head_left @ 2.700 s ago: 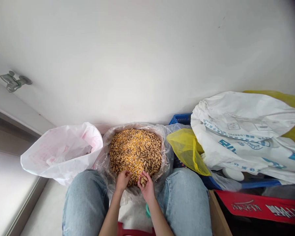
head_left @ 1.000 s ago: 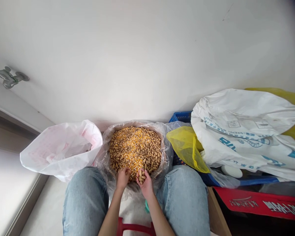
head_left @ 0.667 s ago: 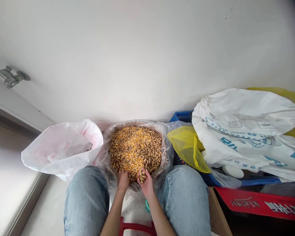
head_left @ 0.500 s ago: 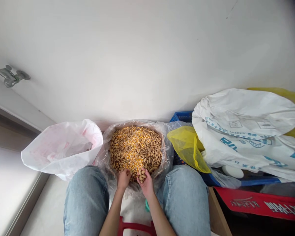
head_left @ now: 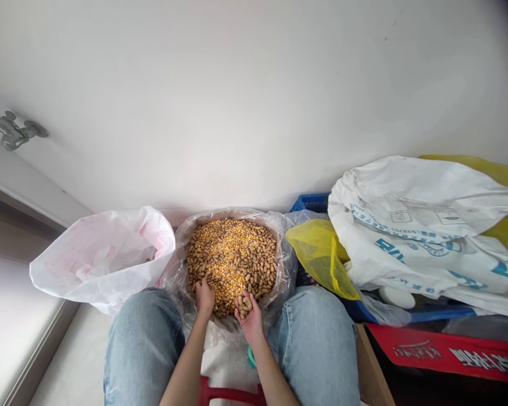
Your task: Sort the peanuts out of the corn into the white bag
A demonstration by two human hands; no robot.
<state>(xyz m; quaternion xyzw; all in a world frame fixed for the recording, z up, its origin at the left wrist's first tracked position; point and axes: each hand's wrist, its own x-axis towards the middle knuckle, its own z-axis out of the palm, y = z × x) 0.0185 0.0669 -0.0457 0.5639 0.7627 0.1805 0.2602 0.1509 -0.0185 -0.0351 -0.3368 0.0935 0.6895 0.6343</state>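
Unshelled peanuts [head_left: 261,256] lie mixed with yellow corn kernels [head_left: 230,260] in a round container lined with a clear plastic bag [head_left: 286,248], between my knees. My right hand [head_left: 254,325] is at the near edge, palm up, with its fingers curled round several peanuts [head_left: 244,306]. To its left, my left hand [head_left: 205,298] reaches into the near left part of the mix, back of the hand up. Its fingers are bent together among the peanuts, and what they pinch is hidden.
An open white bag [head_left: 105,265] stands at the left. On the right are a blue crate [head_left: 313,202], a yellow mesh bag [head_left: 317,248] and a large white printed bag [head_left: 410,220]. A red box [head_left: 444,352] sits below them. The white wall [head_left: 220,113] rises behind.
My left hand has moved left and slightly up, away from my right hand, onto the peanuts at the container's left side. My right hand still holds its peanuts. The view has shifted slightly.
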